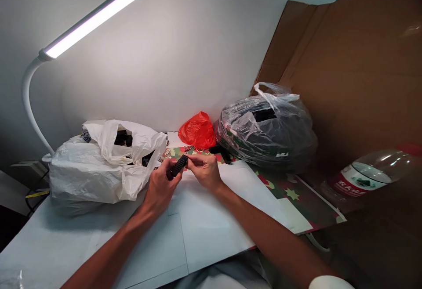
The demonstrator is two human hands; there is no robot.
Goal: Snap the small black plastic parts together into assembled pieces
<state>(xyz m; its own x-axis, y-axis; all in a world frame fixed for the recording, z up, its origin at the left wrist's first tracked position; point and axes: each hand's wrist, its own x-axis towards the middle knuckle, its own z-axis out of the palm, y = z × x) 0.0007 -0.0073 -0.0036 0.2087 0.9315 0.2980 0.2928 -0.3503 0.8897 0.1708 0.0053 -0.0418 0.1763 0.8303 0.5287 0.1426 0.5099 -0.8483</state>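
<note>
My left hand is closed around a small black ribbed block, holding it tilted above the table. At the block's upper right end, the fingertips of my right hand are pinched together. Whatever they grip, if anything, is too small to make out. Just beyond my hands, a scatter of tiny metallic-looking parts lies on a patterned red and green sheet. Beside them are some dark pieces, whose kind I cannot tell.
A white plastic bag with black pieces inside stands at left, and a full clear bag at right. Between them, by the wall, sits a red bag. A large bottle is at far right, before cardboard. A lamp hangs above.
</note>
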